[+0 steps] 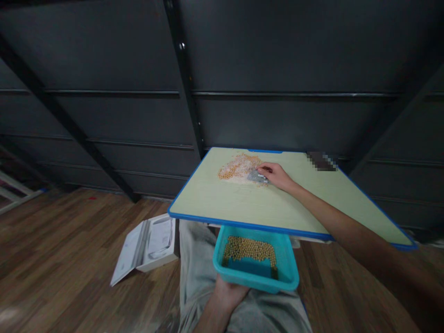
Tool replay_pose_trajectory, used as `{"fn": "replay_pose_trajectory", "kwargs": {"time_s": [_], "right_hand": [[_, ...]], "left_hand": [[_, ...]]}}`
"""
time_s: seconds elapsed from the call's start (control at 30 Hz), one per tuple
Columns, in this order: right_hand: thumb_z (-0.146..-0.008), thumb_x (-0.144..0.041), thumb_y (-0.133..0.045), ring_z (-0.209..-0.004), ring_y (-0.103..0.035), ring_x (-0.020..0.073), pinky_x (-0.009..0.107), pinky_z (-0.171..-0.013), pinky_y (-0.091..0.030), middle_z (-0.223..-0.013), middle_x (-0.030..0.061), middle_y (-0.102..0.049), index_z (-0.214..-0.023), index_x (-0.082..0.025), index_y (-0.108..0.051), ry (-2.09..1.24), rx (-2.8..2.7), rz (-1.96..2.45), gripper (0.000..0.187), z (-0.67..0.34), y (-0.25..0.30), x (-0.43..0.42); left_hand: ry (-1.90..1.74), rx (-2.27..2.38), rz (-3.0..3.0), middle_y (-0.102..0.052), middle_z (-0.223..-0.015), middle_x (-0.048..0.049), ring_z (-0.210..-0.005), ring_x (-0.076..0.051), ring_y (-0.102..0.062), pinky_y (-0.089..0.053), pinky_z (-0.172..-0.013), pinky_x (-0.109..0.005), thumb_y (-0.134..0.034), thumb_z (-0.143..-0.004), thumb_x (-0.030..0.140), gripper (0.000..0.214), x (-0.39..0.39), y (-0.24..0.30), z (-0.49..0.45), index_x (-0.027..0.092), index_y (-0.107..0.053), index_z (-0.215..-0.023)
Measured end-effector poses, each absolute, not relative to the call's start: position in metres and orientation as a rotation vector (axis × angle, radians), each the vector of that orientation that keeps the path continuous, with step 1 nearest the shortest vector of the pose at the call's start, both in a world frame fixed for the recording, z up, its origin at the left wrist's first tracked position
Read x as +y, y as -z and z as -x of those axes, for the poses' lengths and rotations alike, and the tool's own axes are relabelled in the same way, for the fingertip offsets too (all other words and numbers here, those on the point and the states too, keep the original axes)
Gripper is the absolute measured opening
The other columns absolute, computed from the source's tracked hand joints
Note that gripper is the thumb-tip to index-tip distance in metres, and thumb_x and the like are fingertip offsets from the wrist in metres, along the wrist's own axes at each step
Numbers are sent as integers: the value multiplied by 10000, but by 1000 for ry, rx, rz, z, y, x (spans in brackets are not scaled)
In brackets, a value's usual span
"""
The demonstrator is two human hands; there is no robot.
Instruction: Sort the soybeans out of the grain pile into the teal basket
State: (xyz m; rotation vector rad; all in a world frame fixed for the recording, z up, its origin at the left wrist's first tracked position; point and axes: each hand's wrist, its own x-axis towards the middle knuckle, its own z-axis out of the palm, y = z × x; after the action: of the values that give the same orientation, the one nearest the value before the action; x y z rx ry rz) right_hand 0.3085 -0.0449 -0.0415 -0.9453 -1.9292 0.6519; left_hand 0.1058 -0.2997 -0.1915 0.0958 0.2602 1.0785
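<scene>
My left hand (231, 293) supports a turquoise plastic basket (291, 273) from below, over my lap. Its fingers are hidden beneath the basket. A layer of round yellowish beans (251, 249) lies toward the far side inside. Up on the table, my right hand (274, 175) is closed, fingers pinched at a small grey, see-through piece with pale marks (257, 176); its exact kind cannot be made out. Both touch the right side of a spread-out pile of white rice-like grains (241, 170) mixed with yellow beans (227, 173).
The pale table (215, 199) has a blue rim, and the basket sits just below its near edge. A dark pixelated object (322, 161) lies at the far right corner. An opened white box (161, 238) stands on the wooden floor to the left. Dark panels (277, 120) rise behind.
</scene>
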Motion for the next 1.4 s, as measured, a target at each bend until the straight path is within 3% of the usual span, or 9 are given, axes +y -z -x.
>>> {"fn": "replay_pose_trajectory", "kwargs": {"time_s": [0.3,0.63,0.97,1.4], "right_hand": [[-842,-383,-589,-779,-625,194,315,-721,-464,-891,71,-723,-901,-154,-714,-658,-1932,959,267,-307,38,-48],[-850,-355,-598,-843,-646,205,329,-770,-474,-951,92,-728,-922,-148,-718,-717,-1955,938,249,-305,39,-49],[-868,-340,-591,-826,-634,199,331,-753,-470,-916,87,-720,-924,-150,-718,-705,-2023,924,236,-299,33,-61],[-882,-329,-582,-803,-612,189,338,-740,-466,-893,70,-703,-924,-169,-710,-731,-2088,909,209,-292,26,-71]], "left_hand": [[-1038,320,-44,-760,-1046,-57,-1174,-257,-596,-371,-1080,-505,-457,-914,330,330,-299,176,-106,229,-672,-1143],[-1024,301,-74,-752,-1074,-58,-1190,-270,-583,-371,-1077,-517,-471,-905,333,357,-300,179,-104,248,-628,-1215],[-1047,307,-83,-749,-1090,-48,-1169,-260,-598,-369,-1082,-515,-474,-905,340,319,-299,190,-102,255,-669,-1143],[-1057,306,-82,-737,-1123,-61,-1196,-269,-579,-356,-1088,-521,-431,-924,369,390,-299,183,-104,260,-588,-1264]]}}
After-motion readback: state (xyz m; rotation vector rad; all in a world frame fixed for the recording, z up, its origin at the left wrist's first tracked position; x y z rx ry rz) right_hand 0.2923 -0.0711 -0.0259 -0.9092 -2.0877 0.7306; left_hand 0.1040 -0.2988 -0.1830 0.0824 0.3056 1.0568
